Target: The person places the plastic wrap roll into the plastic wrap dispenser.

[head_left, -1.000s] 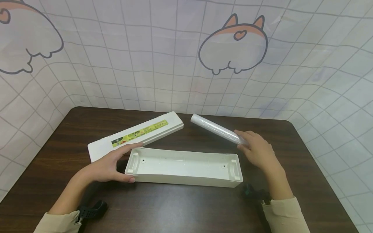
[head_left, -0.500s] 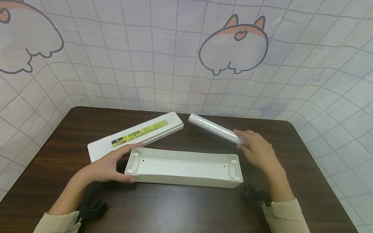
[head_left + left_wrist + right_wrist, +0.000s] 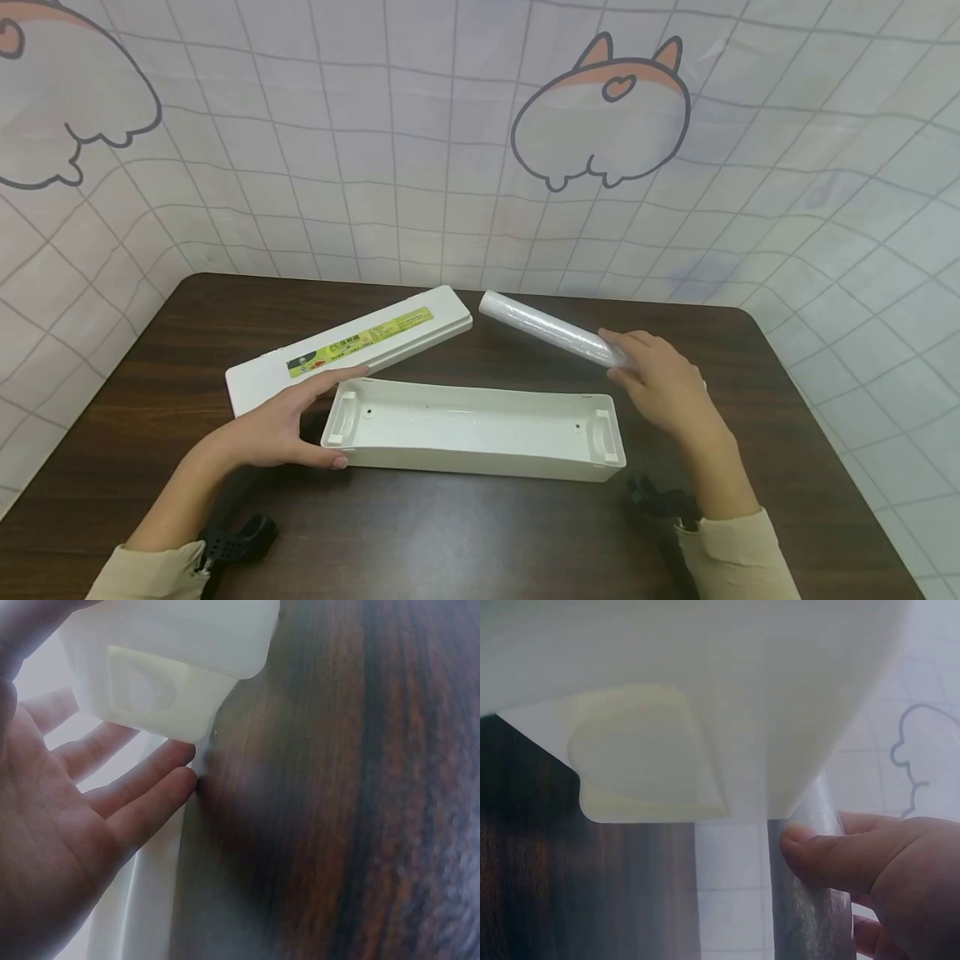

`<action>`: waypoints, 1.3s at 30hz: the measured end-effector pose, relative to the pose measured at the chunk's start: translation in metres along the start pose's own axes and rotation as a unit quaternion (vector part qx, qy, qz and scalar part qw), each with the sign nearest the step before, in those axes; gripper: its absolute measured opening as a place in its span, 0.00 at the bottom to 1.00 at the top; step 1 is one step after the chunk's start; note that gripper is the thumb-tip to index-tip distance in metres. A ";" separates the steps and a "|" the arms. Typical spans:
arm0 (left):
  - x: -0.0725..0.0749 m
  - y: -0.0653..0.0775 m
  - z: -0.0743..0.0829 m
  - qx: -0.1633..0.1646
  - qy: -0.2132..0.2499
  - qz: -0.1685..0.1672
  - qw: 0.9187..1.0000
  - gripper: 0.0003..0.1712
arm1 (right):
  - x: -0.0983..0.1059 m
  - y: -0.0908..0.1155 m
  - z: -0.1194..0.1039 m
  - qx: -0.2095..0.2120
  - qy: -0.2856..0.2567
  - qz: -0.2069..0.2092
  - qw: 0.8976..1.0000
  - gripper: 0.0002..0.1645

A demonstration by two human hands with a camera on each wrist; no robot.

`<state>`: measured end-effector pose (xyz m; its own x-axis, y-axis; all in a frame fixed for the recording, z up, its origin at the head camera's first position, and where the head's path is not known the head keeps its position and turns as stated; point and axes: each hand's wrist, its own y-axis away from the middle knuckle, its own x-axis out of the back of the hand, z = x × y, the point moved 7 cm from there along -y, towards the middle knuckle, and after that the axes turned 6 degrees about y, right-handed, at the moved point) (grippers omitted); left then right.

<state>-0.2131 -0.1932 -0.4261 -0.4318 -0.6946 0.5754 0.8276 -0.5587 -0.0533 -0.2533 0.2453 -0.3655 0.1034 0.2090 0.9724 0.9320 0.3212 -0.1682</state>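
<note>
White lid at left, just beyond my left hand, which grips the stiff-looking tray by its left end; behind the tray, the film roll, probably light and slippery, best held where my right hand pinches its end.

We see a dark wood-grain table across the lower frame, pale glare at bottom centre; above, white gridded walls bear cartoon animals upper left and upper right.
</note>
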 end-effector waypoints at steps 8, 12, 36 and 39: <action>0.000 0.000 0.001 -0.004 0.005 -0.002 1.000 0.59 | 0.002 0.001 -0.005 0.012 -0.004 0.006 1.000 0.34; 0.000 -0.001 0.002 -0.005 0.008 -0.002 1.000 0.59 | 0.003 0.001 -0.007 0.017 -0.003 0.010 1.000 0.34; 0.000 0.000 0.004 -0.006 -0.009 -0.002 1.000 0.58 | 0.009 0.003 -0.024 0.041 0.000 0.020 0.999 0.34; 0.000 0.001 0.004 -0.004 -0.008 -0.002 1.000 0.58 | 0.009 0.003 -0.026 0.043 0.001 0.020 0.999 0.34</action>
<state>-0.2111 -0.1922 -0.4231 -0.4283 -0.6854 0.5889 0.8232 -0.5648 -0.0586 -0.2404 0.2239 -0.3528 0.1405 0.2221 0.9649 0.8939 0.3906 -0.2200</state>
